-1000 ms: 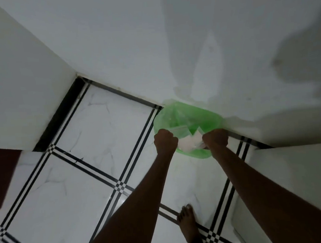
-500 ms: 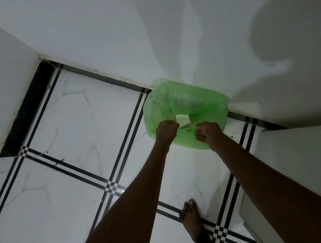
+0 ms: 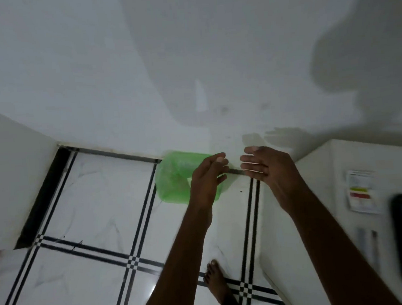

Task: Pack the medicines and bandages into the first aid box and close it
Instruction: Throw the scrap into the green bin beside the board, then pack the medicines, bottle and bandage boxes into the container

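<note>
Medicines, bandages and the first aid box did not show anywhere in your view. Your left hand [image 3: 206,178] hung at centre frame, fingers [image 3: 219,161] loosely spread and curled, holding nothing. Your right hand [image 3: 265,169] was just beside it, apart from it, palm turned inward, fingers flat and open, also empty. Behind your left hand a crinkled, translucent green plastic bag [image 3: 173,178] sat against the foot of the smooth white wall [image 3: 118,74]. The floor [image 3: 91,195] was glossy white marble-veined tile crossed by thin black stripes. Your bare foot [image 3: 216,284] stood at the lower centre. At the right edge was a blurred white appliance [image 3: 329,203] bearing a rectangular label [image 3: 362,191].
</note>
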